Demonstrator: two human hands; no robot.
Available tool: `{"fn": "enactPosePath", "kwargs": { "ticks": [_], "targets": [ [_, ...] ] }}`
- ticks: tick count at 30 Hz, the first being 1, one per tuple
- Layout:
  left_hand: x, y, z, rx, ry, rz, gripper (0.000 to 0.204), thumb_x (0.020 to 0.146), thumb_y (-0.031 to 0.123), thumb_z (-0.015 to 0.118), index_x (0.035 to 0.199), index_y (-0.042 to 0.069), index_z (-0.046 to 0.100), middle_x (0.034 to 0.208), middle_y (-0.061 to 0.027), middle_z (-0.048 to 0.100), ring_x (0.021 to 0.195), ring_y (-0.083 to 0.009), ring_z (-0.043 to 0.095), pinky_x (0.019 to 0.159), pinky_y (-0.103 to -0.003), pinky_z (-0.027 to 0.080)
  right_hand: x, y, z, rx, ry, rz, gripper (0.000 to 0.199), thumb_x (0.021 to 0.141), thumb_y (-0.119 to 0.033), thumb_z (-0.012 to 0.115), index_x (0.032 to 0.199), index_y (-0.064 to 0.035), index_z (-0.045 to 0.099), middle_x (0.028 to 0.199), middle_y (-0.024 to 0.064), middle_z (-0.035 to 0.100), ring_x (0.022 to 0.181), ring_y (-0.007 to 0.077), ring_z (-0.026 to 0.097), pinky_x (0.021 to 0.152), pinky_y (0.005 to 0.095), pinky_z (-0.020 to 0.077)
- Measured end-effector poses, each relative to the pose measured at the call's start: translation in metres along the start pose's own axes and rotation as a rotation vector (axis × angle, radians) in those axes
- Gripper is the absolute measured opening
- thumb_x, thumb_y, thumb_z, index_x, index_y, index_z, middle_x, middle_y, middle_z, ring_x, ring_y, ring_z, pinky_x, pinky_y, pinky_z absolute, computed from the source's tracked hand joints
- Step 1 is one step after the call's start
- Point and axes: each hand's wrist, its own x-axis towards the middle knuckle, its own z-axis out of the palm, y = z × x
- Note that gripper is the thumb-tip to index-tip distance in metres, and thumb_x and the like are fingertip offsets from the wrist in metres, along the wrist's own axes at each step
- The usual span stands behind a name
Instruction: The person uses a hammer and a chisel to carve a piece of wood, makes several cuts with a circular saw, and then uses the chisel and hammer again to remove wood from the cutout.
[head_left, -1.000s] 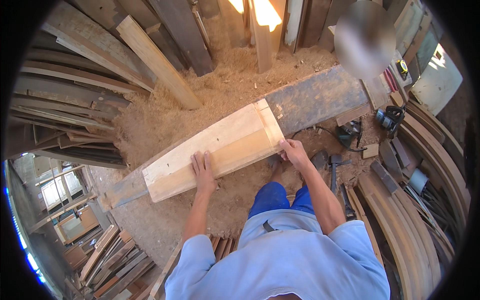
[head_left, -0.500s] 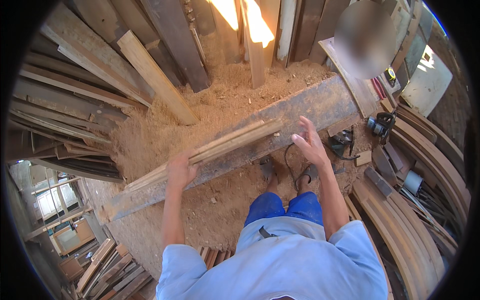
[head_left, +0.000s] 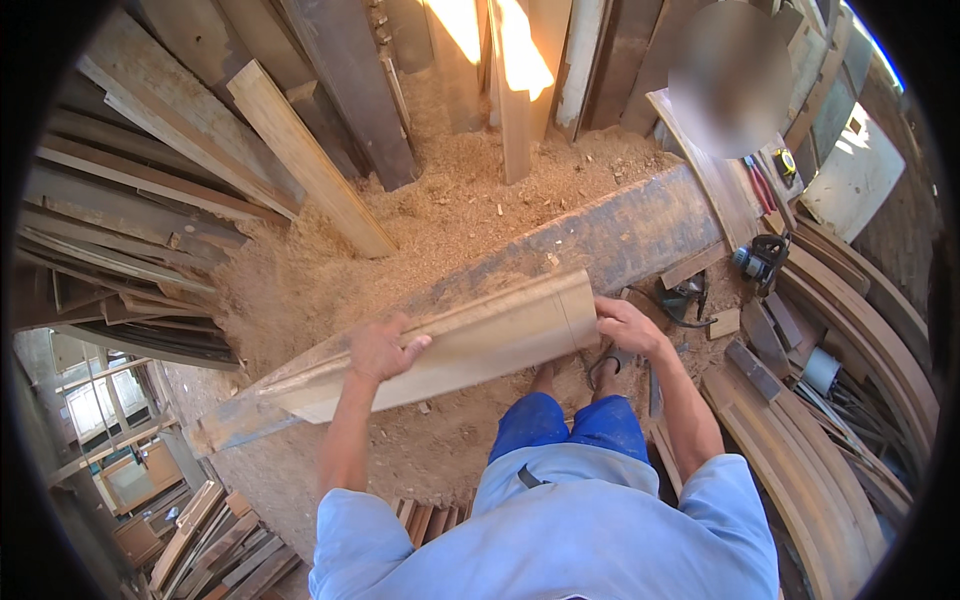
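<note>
A long pale wooden board (head_left: 480,335) stands tilted on edge over the grey bench plank, its broad face turned toward me. Thin dark lines cross it close to its right end. My left hand (head_left: 380,350) straddles the board's upper edge left of the middle, thumb on the near face and fingers partly hidden beyond it. At the right end, my right hand (head_left: 625,325) is closed around the edge, with some fingertips out of sight behind the wood.
Sawdust covers the bench plank (head_left: 640,230) and the ground behind it. Planks (head_left: 310,160) lean at the far left. To the right lie a power tool (head_left: 762,258), red-handled pliers (head_left: 760,185), a tape measure (head_left: 785,165) and curved timbers (head_left: 800,450). Another person, blurred, is at the far right.
The board has tipped so its broad face shows instead of its narrow edges. My right hand, open in the air before, has come down onto its right end. My left hand has shifted slightly right.
</note>
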Motion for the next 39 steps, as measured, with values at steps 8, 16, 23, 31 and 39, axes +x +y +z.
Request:
{"fn": "enactPosePath", "kwargs": {
  "ticks": [8, 16, 23, 31, 39],
  "targets": [
    [-0.035, 0.026, 0.068, -0.284, -0.113, 0.070, 0.063, 0.090, 0.068, 0.058, 0.106, 0.008, 0.065, 0.080, -0.0282, 0.069, 0.083, -0.0510, 0.068, 0.073, -0.060, 0.053, 0.078, 0.064, -0.037, -0.125, 0.350, 0.100, 0.041, 0.096, -0.009, 0.057, 0.135, 0.0032, 0.059, 0.100, 0.0047, 0.068, 0.081, 0.0107, 0.063, 0.068, 0.0249, 0.0514],
    [-0.046, 0.039, 0.077, -0.418, -0.053, -0.056, 0.066, 0.093, 0.070, 0.053, 0.103, 0.007, 0.067, 0.082, -0.0304, 0.068, 0.084, -0.0536, 0.066, 0.074, -0.060, 0.052, 0.025, 0.017, -0.045, -0.057, 0.840, 0.129, 0.049, 0.093, -0.027, 0.070, 0.129, 0.0056, 0.060, 0.112, 0.0152, 0.068, 0.104, 0.0237, 0.064, 0.096, 0.0381, 0.0508],
    [0.022, 0.064, 0.066, -0.400, -0.004, -0.071, 0.067, 0.096, 0.069, 0.050, 0.100, 0.004, 0.068, 0.090, -0.0318, 0.068, 0.092, -0.0531, 0.065, 0.079, -0.058, 0.051, -0.004, 0.108, -0.169, 0.262, 1.242, 0.199, 0.072, 0.090, -0.038, 0.077, 0.137, 0.0072, 0.047, 0.133, 0.0211, 0.058, 0.116, 0.0288, 0.059, 0.098, 0.0412, 0.0496],
    [0.148, 0.124, 0.045, -0.303, -0.050, 0.037, 0.061, 0.100, 0.061, 0.049, 0.099, 0.003, 0.068, 0.096, -0.0293, 0.069, 0.095, -0.0516, 0.065, 0.084, -0.057, 0.051, 0.001, 0.112, -0.202, 0.489, 1.247, -0.061, 0.024, 0.100, -0.028, 0.068, 0.100, -0.0049, 0.061, 0.073, 0.0020, 0.062, 0.061, 0.0131, 0.061, 0.057, 0.0280, 0.0485],
    [0.211, 0.170, 0.043, -0.316, -0.223, 0.038, 0.066, 0.102, 0.062, 0.043, 0.112, 0.003, 0.070, 0.105, -0.0297, 0.070, 0.101, -0.0476, 0.067, 0.089, -0.053, 0.052, -0.054, 0.025, -0.248, 0.103, 1.171, -0.240, 0.025, 0.103, -0.030, 0.066, 0.093, -0.0091, 0.057, 0.066, -0.0027, 0.056, 0.056, 0.0065, 0.051, 0.051, 0.0244, 0.0404]
  ]
}}
